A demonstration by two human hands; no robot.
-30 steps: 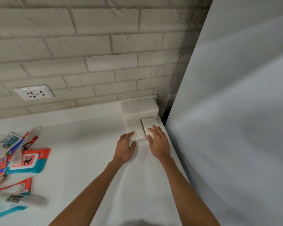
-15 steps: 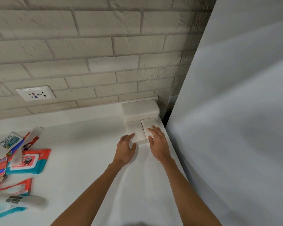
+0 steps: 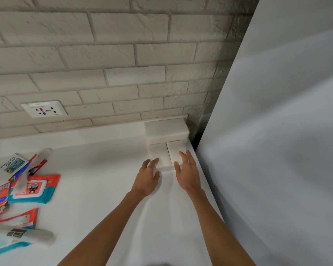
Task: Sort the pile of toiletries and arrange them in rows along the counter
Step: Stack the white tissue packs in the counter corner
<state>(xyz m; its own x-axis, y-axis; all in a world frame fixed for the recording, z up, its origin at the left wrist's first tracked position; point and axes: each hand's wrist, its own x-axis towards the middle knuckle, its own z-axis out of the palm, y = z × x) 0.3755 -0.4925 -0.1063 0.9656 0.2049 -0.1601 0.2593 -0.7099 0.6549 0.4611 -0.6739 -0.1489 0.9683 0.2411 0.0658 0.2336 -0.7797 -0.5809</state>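
Note:
Two small white tissue packs lie side by side at the counter's far right corner, the left pack (image 3: 158, 153) and the right pack (image 3: 175, 149). Behind them, against the wall, sits a larger white pack (image 3: 165, 128). My left hand (image 3: 147, 177) rests with fingers spread on the near end of the left pack. My right hand (image 3: 186, 169) lies flat on the near end of the right pack. Neither hand grips anything. A pile of toiletries sits at the left edge, with a red and teal wipes pack (image 3: 34, 189) in it.
A grey panel (image 3: 277, 150) rises right beside the counter's right edge. The white counter (image 3: 96, 189) runs left to the pile, which holds a teal sachet (image 3: 14, 163) and a grey tube (image 3: 25, 235). A wall socket (image 3: 43, 109) sits in the brick wall.
Both hands stay on the two small packs; nothing has visibly shifted apart from a slight camera move.

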